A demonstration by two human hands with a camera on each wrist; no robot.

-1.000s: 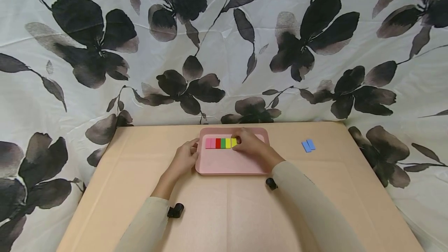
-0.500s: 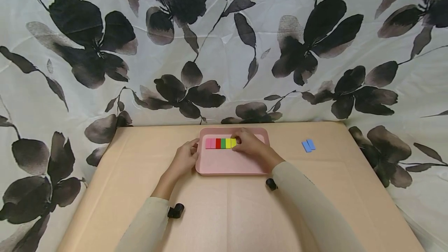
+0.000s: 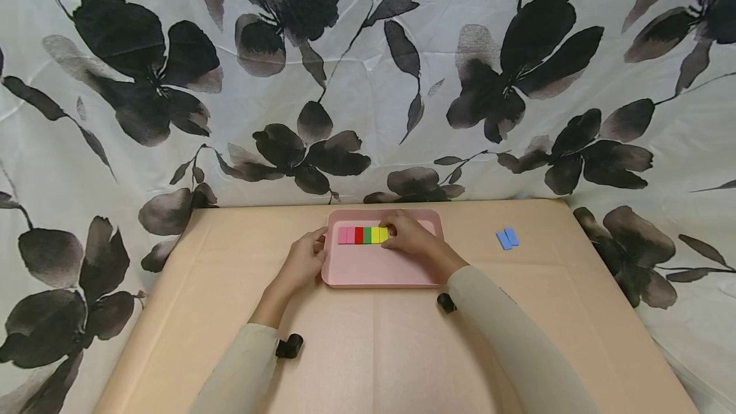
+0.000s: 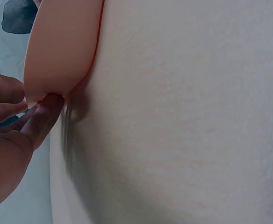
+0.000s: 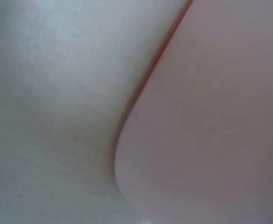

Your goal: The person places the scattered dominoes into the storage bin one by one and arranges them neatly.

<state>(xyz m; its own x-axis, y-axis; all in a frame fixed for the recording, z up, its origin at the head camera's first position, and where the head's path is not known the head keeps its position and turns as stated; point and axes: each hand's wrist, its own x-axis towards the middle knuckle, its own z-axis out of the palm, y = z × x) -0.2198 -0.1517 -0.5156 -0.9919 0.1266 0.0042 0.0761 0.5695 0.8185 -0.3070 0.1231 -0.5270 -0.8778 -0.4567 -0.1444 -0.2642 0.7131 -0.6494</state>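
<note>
A pink tray (image 3: 368,270) lies near the table's far edge. Inside it, a straight row of small coloured tiles runs left to right: two pink tiles (image 3: 346,236), a red tile (image 3: 359,236), a green tile (image 3: 367,236) and two yellow tiles (image 3: 375,236). My right hand (image 3: 413,238) pinches the rightmost yellow tile (image 3: 383,236), its fingers covering the right end. My left hand (image 3: 303,259) holds the tray's left edge; the left wrist view shows its fingers (image 4: 47,114) at the tray's corner. Only the tray's wall (image 5: 197,130) appears in the right wrist view, no hand.
Two blue tiles (image 3: 507,239) lie side by side on the beige table (image 3: 368,350), right of the tray. A white cloth with dark flowers (image 3: 397,145) hangs behind the table. Black wrist cameras (image 3: 289,346) sit on both sleeves.
The rightmost yellow tile has shifted slightly left, closing a thin gap to the other yellow tile. Both hands otherwise stay in place.
</note>
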